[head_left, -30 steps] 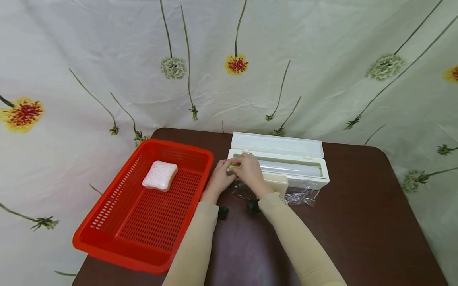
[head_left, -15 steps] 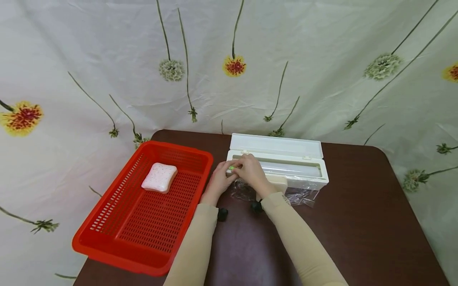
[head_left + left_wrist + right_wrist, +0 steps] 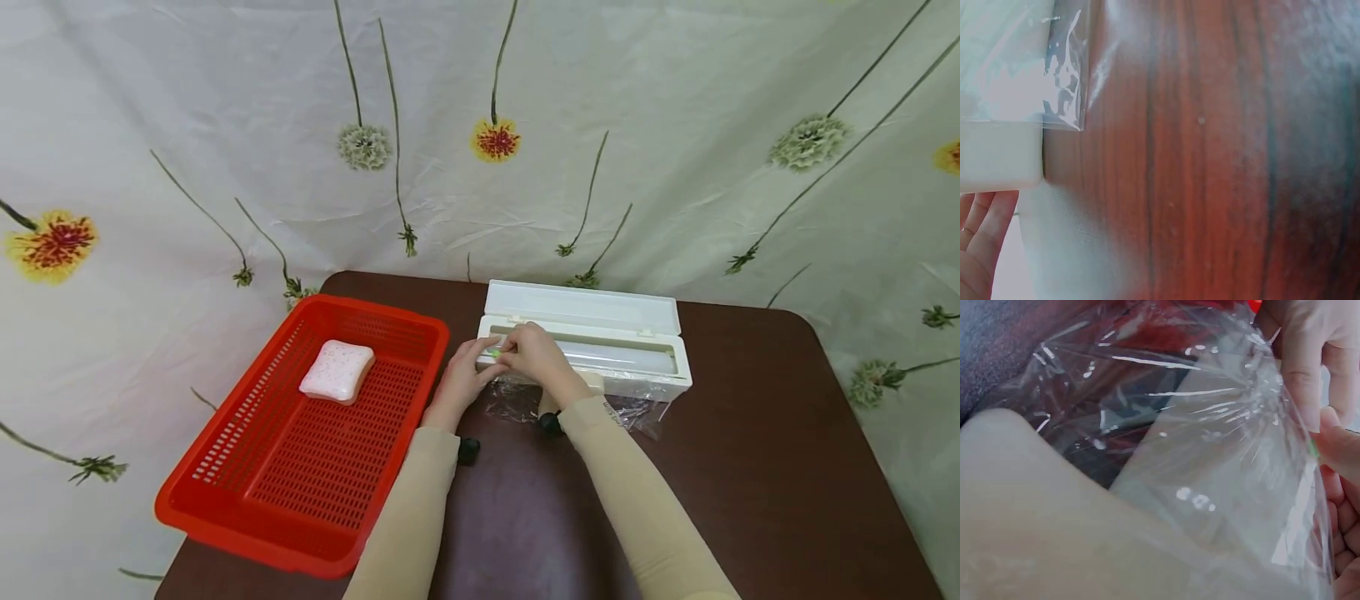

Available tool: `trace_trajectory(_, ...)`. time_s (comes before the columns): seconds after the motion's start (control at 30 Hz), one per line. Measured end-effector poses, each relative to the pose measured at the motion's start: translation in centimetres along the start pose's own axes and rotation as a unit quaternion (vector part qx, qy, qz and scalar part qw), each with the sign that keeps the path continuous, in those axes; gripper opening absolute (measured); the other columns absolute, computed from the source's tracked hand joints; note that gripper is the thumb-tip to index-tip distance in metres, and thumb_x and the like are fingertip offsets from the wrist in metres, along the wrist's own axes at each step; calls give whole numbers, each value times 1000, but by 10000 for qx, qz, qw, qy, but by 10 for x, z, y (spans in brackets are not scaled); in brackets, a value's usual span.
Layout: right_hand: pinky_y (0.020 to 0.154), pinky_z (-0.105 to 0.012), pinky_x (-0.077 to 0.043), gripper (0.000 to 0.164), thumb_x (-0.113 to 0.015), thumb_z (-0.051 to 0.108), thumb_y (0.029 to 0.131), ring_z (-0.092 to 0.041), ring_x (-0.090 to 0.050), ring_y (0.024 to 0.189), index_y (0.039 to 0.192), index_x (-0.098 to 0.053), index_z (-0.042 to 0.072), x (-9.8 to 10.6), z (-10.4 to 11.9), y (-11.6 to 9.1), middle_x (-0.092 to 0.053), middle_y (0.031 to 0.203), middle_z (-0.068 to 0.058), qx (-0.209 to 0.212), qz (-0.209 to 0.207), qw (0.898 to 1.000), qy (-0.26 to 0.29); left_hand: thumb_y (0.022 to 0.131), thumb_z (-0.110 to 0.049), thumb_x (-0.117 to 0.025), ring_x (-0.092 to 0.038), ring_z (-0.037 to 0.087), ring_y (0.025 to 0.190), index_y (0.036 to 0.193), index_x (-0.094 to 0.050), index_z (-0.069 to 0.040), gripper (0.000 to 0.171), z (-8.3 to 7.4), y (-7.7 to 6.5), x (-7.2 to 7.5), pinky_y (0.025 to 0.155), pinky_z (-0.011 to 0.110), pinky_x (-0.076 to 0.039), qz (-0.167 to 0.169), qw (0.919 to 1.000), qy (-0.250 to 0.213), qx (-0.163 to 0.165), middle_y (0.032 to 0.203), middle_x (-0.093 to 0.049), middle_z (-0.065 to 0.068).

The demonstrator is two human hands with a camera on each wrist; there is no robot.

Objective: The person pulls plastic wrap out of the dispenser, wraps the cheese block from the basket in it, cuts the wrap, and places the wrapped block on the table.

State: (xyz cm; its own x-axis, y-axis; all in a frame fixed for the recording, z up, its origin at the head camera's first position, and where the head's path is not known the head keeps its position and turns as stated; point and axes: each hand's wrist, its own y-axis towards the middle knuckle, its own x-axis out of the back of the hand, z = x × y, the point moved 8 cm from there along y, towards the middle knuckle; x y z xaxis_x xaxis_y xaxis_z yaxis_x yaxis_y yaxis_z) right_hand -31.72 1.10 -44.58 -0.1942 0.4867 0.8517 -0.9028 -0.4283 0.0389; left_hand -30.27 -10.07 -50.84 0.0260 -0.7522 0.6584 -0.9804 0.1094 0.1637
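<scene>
I find the small bright green piece (image 3: 494, 354) at the left end of the long white open-lidded box (image 3: 637, 385), slightly further right than half a second ago. My right hand (image 3: 537, 356) pinches it, having shifted right with it. My left hand (image 3: 459, 377) lies at the box's left end, thumb and forefinger spread wide. Crumpled clear plastic film (image 3: 506, 403) hangs in front. The cream rounded block (image 3: 595, 382) shows less behind my forearm. On the dark brown wooden counter (image 3: 765, 433), the red slotted plastic basket (image 3: 258, 548) holds the white speckled square pad (image 3: 336, 371), unmoved.
</scene>
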Motion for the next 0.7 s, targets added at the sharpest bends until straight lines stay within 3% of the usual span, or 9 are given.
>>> trace_trajectory(0.13,70,-31,-50,9,-75,16,87,-19,-58,81,86,-78,7,6,-9,-5,-70,86,-6,-26,228,9997,-57,84,-30,-75,-56,37,123,135,-59,-17,55,-2,0,-2,102,49,-48,53,10000,-14,-75,135,-54,19)
trace_trajectory(0.33,72,-35,-50,10,-74,19,88,-20,-59,81,86,-77,9,28,-45,-25,-69,88,-6,-508,408,9977,-182,84,-31,-75,-53,35,128,137,-57,-18,58,-3,0,-1,105,49,-46,100,9999,-34,-31,138,-53,18)
trace_trajectory(0.7,75,-39,-52,7,-76,13,85,-23,-59,83,87,-77,6,59,-89,-62,-68,84,-7,-592,-68,9981,-171,87,-35,-71,-45,32,137,142,-53,-22,60,5,0,-8,111,49,-40,408,9982,-275,341,146,-46,13)
